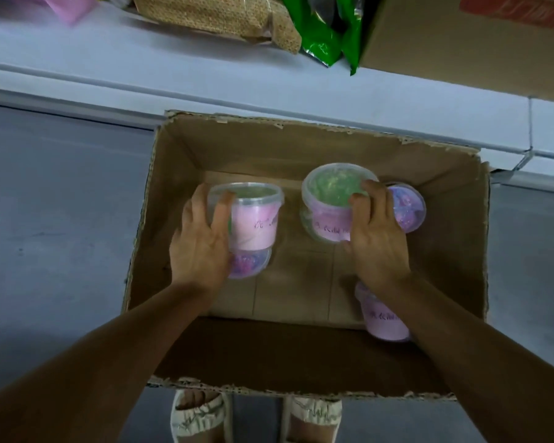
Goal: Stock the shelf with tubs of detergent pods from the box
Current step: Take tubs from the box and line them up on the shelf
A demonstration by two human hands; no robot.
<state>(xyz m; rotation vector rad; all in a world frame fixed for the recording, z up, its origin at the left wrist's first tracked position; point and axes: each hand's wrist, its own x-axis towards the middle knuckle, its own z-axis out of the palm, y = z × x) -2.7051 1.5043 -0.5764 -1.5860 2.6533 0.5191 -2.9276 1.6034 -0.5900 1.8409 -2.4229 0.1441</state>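
An open cardboard box point(186, 161) stands on the floor below me. My left hand point(202, 241) grips a clear tub with a pink label point(255, 219) at the box's left. A purple-filled tub point(250, 265) sits just under it. My right hand point(376, 228) grips a second pink-labelled tub with green pods point(330, 196) near the middle. Behind that hand shows a purple-lidded tub point(408, 206). Another pink-labelled tub point(384, 321) lies at the box's near right, partly hidden by my forearm.
The white shelf point(141, 49) runs across the top, just beyond the box. On it lie a tan woven sack point(224, 17), green bags point(323, 36), a pink item point(71, 4) and a large cardboard carton point(467, 43). Grey floor lies to the left. My sandalled feet point(199, 414) stand under the box's near edge.
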